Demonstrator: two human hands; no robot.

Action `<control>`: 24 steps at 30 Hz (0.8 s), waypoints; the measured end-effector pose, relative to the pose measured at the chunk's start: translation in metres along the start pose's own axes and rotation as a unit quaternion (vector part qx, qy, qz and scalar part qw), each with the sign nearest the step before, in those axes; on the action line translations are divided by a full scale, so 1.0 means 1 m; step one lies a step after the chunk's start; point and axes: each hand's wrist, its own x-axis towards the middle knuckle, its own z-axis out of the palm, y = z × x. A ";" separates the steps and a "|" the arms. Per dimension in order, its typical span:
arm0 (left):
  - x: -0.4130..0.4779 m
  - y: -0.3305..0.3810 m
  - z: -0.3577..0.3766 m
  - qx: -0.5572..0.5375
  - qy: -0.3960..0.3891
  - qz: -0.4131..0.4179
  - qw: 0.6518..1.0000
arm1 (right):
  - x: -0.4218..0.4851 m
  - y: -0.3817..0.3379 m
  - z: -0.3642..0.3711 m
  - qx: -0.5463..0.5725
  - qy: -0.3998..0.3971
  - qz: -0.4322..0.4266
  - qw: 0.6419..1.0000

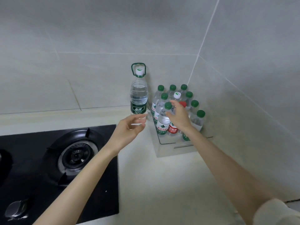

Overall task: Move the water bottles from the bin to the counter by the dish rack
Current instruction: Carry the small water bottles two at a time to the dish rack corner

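Observation:
A clear plastic bin point(164, 149) stands in the counter's corner, packed with several small water bottles point(162, 122), most with green caps, one red-capped, one white-capped. A tall bottle point(139, 95) with a white cap and a green carry loop stands on the counter just left of the bin. My left hand point(129, 129) hovers with fingers apart in front of the tall bottle's base, holding nothing. Reaching into the bin, my right hand point(178, 117) has its fingers spread by the front green-capped bottle and grips none of them.
A black gas hob point(65, 159) with a round burner fills the counter's left side. Tiled walls meet behind the bin. Pale counter point(162, 184) stretches in front of the bin. No dish rack is in view.

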 end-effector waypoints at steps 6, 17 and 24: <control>0.006 -0.008 -0.001 0.005 0.042 -0.028 0.999 | 0.029 0.026 0.020 -0.047 -0.005 -0.003 0.999; 0.008 -0.013 0.012 0.017 0.063 -0.051 0.997 | 0.028 0.039 0.014 0.020 0.024 -0.021 0.999; 0.017 -0.007 0.020 0.056 0.056 -0.020 0.997 | 0.024 -0.007 -0.031 0.069 0.027 -0.052 0.996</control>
